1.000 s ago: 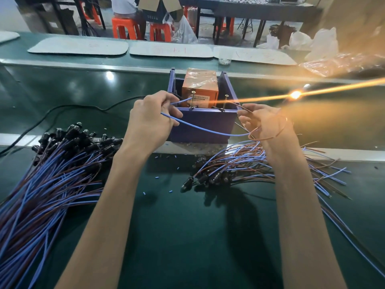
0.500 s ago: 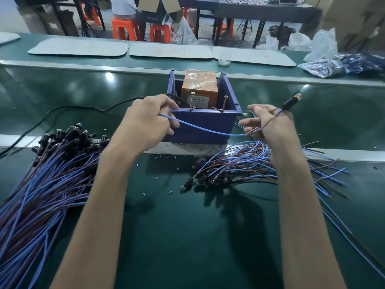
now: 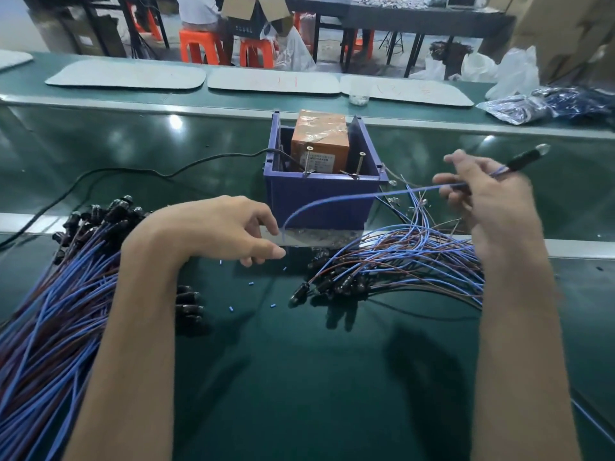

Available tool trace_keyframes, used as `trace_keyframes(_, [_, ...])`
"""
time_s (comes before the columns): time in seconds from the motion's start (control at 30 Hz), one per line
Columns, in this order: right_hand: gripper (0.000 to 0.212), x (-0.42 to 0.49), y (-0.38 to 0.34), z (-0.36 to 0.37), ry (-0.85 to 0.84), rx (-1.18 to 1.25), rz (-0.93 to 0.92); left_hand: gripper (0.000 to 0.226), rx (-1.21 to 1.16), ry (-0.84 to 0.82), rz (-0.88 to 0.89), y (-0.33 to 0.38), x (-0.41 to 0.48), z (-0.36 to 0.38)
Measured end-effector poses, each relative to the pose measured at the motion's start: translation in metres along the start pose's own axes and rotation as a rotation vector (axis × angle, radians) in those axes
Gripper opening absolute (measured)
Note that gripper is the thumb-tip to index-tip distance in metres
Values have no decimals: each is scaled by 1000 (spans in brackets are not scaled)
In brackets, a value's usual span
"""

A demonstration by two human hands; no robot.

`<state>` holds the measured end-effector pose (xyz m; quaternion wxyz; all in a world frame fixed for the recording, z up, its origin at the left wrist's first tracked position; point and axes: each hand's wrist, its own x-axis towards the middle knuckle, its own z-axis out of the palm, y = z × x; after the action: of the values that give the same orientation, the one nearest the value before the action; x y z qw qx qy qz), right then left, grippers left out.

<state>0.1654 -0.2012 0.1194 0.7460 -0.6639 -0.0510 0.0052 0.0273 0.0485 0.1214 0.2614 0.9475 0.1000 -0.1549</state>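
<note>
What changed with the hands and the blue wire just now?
The left hand has dropped back from the blue box and seems to have let go of the blue wire, whose free end hangs beside it. The right hand has swung up and right, still pinching the wire near its black lamp end; the glow is gone. Box and wire piles stayed put.

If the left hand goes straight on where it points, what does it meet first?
Likely the loose end of the blue wire, ahead of the left hand; the right hand holds its other end. Depth is unclear.
</note>
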Motion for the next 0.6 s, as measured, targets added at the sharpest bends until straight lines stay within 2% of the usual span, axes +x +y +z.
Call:
trace_keyframes(0.17, [25, -3, -16, -3, 3, 229, -151, 30, 50, -1, -54, -3, 3, 1])
trace_keyframes(0.33, [26, -7, -18, 4, 34, 146, -217, 28, 30, -3, -67, 0, 5, 4])
trace_keyframes(0.43, [25, -10, -19, 6, 17, 98, -218, 27, 35, -4, -75, 3, 7, 5])
trace_keyframes(0.6, [26, -14, -22, 9, -38, 12, -321, 27, 31, -8, -86, 2, 6, 5])
